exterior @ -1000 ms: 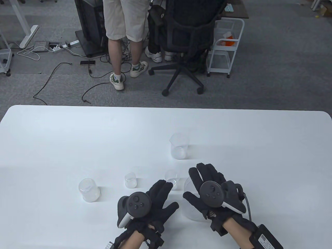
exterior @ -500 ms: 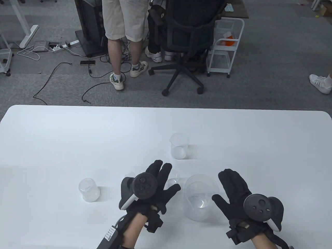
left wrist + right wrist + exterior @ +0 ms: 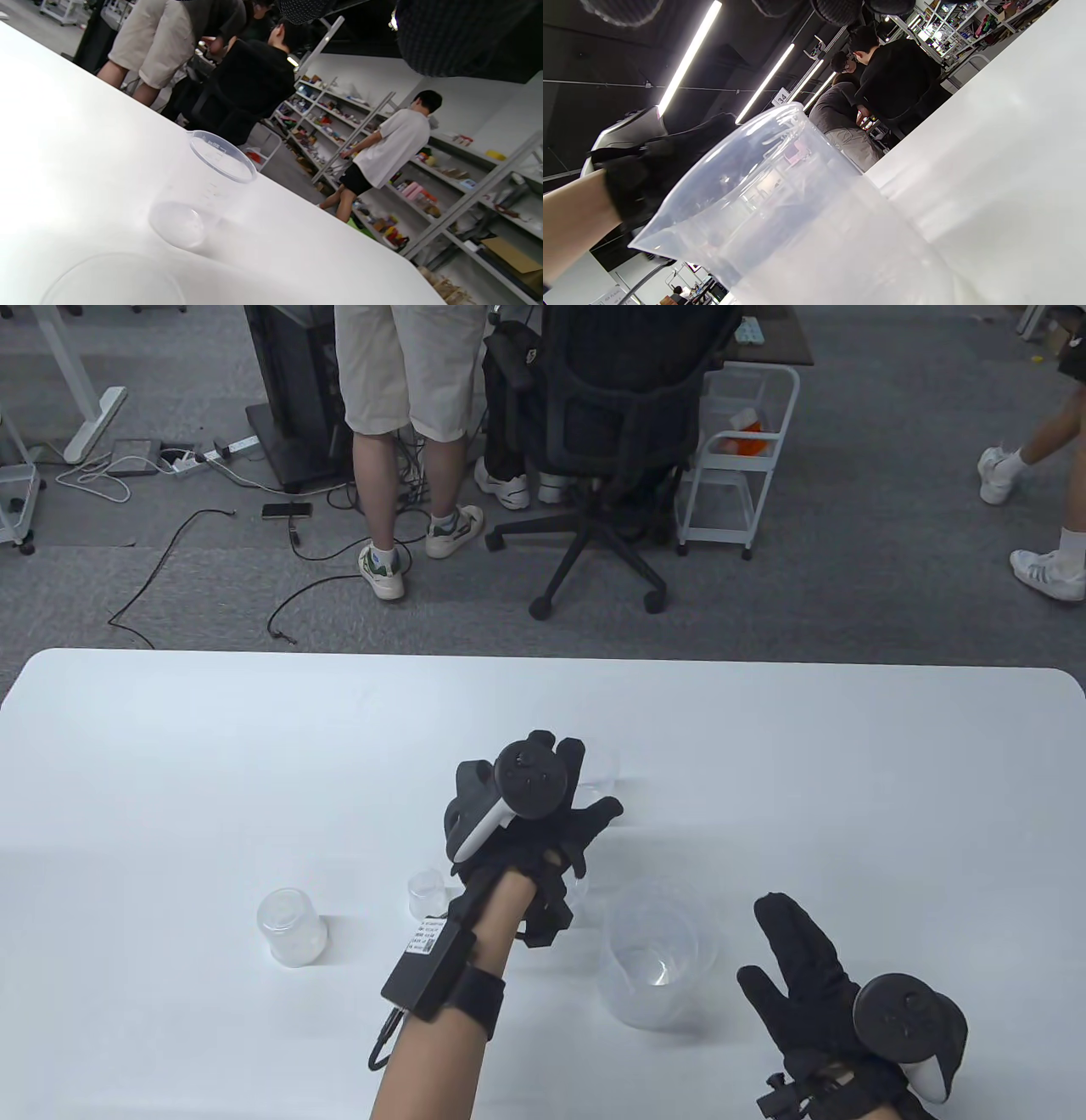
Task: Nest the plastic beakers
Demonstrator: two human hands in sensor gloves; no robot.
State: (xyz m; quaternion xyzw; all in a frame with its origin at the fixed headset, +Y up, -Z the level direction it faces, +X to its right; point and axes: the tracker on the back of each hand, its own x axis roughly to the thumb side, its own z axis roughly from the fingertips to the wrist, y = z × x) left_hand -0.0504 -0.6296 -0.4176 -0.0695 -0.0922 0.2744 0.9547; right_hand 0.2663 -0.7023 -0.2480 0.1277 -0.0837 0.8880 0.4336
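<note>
Several clear plastic beakers stand on the white table (image 3: 170,746). The large beaker (image 3: 653,963) stands upright near the front and fills the right wrist view (image 3: 797,212). My right hand (image 3: 797,976) lies open just to its right, not touching it. My left hand (image 3: 577,806) is stretched forward with fingers spread over the medium beaker (image 3: 604,768), hiding most of it. In the left wrist view that beaker (image 3: 203,186) stands upright and free of the fingers. A small beaker (image 3: 424,891) stands left of my left forearm. Another beaker (image 3: 293,929) stands upside down further left.
A blurred clear rim (image 3: 114,279) shows at the bottom of the left wrist view. Beyond the table's far edge are an office chair (image 3: 611,432), a standing person (image 3: 399,432) and a white cart (image 3: 738,449). Another person (image 3: 1044,500) walks at the right.
My left hand has moved forward from the small beakers to over the medium beaker. My right hand has come off the large beaker and drawn back to the right.
</note>
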